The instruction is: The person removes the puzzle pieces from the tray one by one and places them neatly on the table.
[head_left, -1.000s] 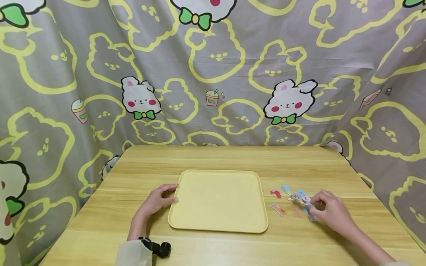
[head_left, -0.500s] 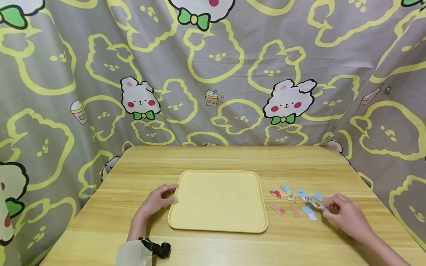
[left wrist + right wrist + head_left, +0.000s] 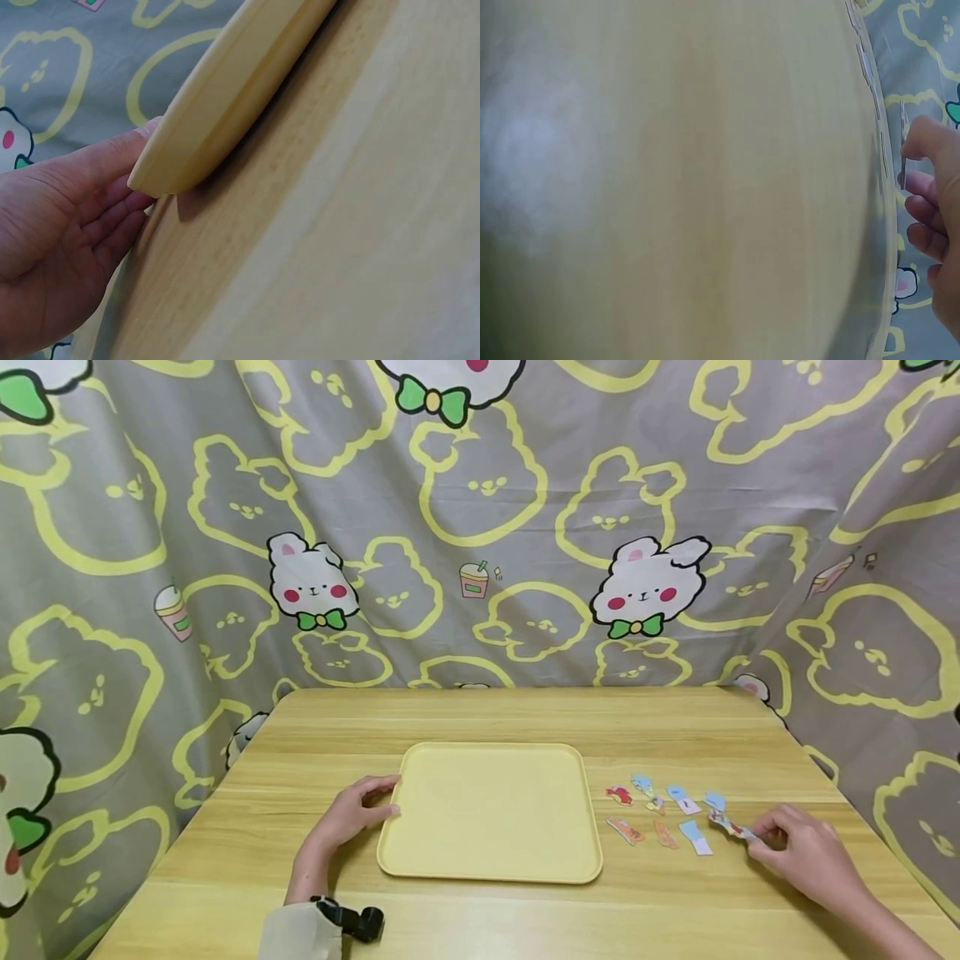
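At the left side of the pale yellow tray, my left hand holds the rim; in the left wrist view the thumb lies over the tray edge and the other fingertips sit close below it. My right hand pinches a colourful printed puzzle piece between thumb and fingers, tilted just above the table. In the right wrist view this piece shows nearly edge-on. Left of that hand lie several flat puzzle pieces, among them a red one, an orange one and a blue-and-white one.
All of it is on a light wooden table. A grey curtain with rabbit drawings hangs behind and along both sides. A black wrist mount sits at my left sleeve.
My right hand has moved right and slightly toward me, drawing the pinched puzzle piece away from the others and uncovering some of them. My left hand and the tray stay put.
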{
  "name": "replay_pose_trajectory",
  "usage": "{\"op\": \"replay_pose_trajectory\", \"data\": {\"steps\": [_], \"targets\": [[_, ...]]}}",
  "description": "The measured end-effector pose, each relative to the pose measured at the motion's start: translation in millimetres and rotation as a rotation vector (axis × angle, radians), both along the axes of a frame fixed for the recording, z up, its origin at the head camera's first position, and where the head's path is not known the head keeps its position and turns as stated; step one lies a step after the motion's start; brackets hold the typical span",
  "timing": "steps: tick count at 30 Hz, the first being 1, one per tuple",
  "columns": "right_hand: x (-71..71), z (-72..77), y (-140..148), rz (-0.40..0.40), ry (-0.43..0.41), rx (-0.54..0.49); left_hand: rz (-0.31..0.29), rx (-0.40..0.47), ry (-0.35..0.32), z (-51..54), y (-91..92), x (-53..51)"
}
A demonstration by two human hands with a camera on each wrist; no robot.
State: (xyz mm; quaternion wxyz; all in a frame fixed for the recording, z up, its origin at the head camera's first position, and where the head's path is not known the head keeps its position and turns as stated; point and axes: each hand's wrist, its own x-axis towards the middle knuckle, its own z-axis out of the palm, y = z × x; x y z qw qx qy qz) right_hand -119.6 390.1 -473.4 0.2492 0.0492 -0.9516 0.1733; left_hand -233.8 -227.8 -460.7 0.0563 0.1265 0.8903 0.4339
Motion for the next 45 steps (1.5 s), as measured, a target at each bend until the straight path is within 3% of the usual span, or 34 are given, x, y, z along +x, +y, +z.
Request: {"op": "replay_pose_trajectory", "data": {"steps": [26, 45], "targets": [[0.9, 2.0, -1.9, -0.003, -0.065, 0.109, 0.002, 0.001, -0.01, 1.2, 1.4, 1.4], [-2.5, 10.1, -2.9, 0.014, -0.087, 0.253, -0.018, -0.006, 0.01, 2.8, 0.7, 2.1]]}}
